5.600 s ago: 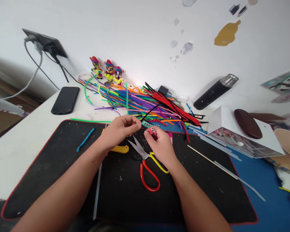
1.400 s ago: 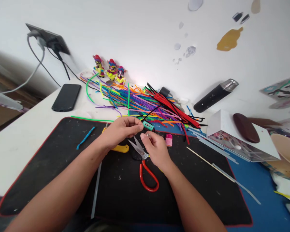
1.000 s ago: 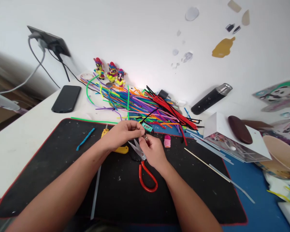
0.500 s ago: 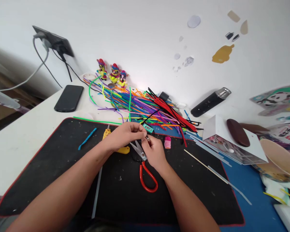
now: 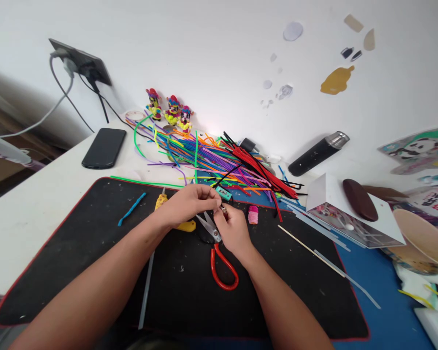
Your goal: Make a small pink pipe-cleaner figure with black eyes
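Note:
My left hand (image 5: 199,203) and my right hand (image 5: 233,228) meet above the black mat, fingers closed in pinches. Between the fingertips is a small dark reddish-brown piece (image 5: 224,211); its kind is hidden by the fingers, and my right hand grips it. What my left fingers pinch does not show. Beneath the hands lie scissors with a red handle (image 5: 224,272), their blades parted. Partly behind my left wrist is a yellow hot glue gun (image 5: 186,226), with a clear glue stick (image 5: 147,291) stretching toward me. A twisted blue piece (image 5: 132,209) rests farther left.
A heap of coloured pipe cleaners (image 5: 211,155) lies behind the mat (image 5: 76,272), near several small figures (image 5: 173,109). A phone (image 5: 104,148) is at the left. On the right are a black flask (image 5: 318,153), a white box (image 5: 328,194), a thin stick (image 5: 310,250) and a pink roll (image 5: 253,215).

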Demonstrator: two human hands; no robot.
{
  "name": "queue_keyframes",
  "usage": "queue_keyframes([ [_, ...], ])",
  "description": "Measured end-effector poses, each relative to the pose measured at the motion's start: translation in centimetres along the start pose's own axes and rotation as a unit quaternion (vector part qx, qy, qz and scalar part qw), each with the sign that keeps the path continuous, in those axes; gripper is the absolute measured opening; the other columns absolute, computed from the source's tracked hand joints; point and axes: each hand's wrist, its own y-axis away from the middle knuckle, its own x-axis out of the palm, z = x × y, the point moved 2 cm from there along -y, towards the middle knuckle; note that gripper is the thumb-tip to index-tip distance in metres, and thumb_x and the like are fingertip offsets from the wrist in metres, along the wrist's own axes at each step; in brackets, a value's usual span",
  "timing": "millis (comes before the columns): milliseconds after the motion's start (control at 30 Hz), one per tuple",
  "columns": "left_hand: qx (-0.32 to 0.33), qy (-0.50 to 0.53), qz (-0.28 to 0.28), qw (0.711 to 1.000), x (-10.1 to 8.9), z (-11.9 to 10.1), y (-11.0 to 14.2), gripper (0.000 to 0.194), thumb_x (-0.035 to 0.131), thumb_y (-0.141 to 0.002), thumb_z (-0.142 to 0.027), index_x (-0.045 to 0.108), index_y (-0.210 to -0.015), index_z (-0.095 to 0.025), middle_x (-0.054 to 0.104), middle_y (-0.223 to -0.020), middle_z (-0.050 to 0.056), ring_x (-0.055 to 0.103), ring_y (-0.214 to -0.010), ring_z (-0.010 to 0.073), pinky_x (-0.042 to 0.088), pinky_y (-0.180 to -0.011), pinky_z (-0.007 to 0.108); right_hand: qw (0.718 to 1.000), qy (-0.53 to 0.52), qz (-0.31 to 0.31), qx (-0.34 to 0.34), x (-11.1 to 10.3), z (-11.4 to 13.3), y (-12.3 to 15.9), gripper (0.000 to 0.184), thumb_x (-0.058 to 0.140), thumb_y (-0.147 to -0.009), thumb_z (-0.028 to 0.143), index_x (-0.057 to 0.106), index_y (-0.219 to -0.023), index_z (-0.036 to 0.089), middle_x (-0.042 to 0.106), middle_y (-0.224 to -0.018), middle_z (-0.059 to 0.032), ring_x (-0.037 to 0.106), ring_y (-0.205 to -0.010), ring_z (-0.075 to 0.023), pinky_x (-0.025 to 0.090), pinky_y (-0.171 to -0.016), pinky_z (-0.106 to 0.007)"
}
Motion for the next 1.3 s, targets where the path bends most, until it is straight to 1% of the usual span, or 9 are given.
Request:
queue_keyframes([
  [200, -0.001, 0.005, 0.002, 1.0, 0.12, 0.08, -0.04, 0.019, 0.08, -0.073, -0.035, 0.074, -0.081, -0.018, 0.071, -0.073, -0.001, 0.058, -0.067, 0.0146, 0.044, -0.066, 0.026, 1.0, 0.002, -0.005, 0.002, 0.12, -0.27, 0.03, 0.04, 0.053, -0.099, 0.044, 0.042, -0.066, 0.024, 0.041, -0.057, 0.0055, 0.035, -0.056, -0.0129, 0.025, -0.054, -0.029],
  [633, -0.004, 0.001, 0.006, 1.0, 0.14, 0.23, -0.07, 0.02, 0.079, -0.075, -0.038, 0.074, -0.081, -0.019, 0.068, -0.071, -0.002, 0.056, -0.065, 0.0136, 0.041, -0.065, 0.026, 1.0, 0.005, -0.01, 0.007, 0.13, -0.24, 0.04, 0.04, 0.052, -0.099, 0.044, 0.042, -0.066, 0.024, 0.04, -0.057, 0.0056, 0.035, -0.057, -0.013, 0.025, -0.055, -0.029],
  [1000, -0.004, -0.014, -0.004, 1.0, 0.21, -0.1, 0.01, 0.023, 0.079, -0.074, -0.041, 0.074, -0.08, -0.02, 0.07, -0.072, 0.0, 0.059, -0.066, 0.0153, 0.044, -0.064, 0.026, 1.0, 0.007, -0.019, 0.001, 0.2, -0.29, 0.04, 0.04, 0.052, -0.098, 0.043, 0.037, -0.065, 0.025, 0.038, -0.057, 0.0059, 0.033, -0.057, -0.0127, 0.024, -0.055, -0.029],
  [1167, 0.0, -0.024, 0.003, 1.0, 0.17, 0.15, -0.06, 0.023, 0.078, -0.077, -0.041, 0.074, -0.079, -0.019, 0.068, -0.071, -0.001, 0.056, -0.066, 0.0142, 0.042, -0.063, 0.025, 1.0, 0.002, -0.018, 0.006, 0.23, -0.34, 0.05, 0.039, 0.051, -0.097, 0.042, 0.038, -0.065, 0.025, 0.038, -0.057, 0.006, 0.035, -0.057, -0.0128, 0.025, -0.055, -0.029],
  [1300, 0.003, -0.026, 0.005, 1.0, 0.2, 0.36, -0.12, 0.022, 0.078, -0.078, -0.041, 0.074, -0.079, -0.019, 0.07, -0.073, 0.0, 0.058, -0.067, 0.0147, 0.042, -0.064, 0.025, 1.0, -0.003, -0.014, 0.007, 0.21, -0.33, 0.04, 0.037, 0.052, -0.097, 0.041, 0.04, -0.066, 0.025, 0.041, -0.058, 0.0054, 0.037, -0.057, -0.0133, 0.027, -0.056, -0.029],
])
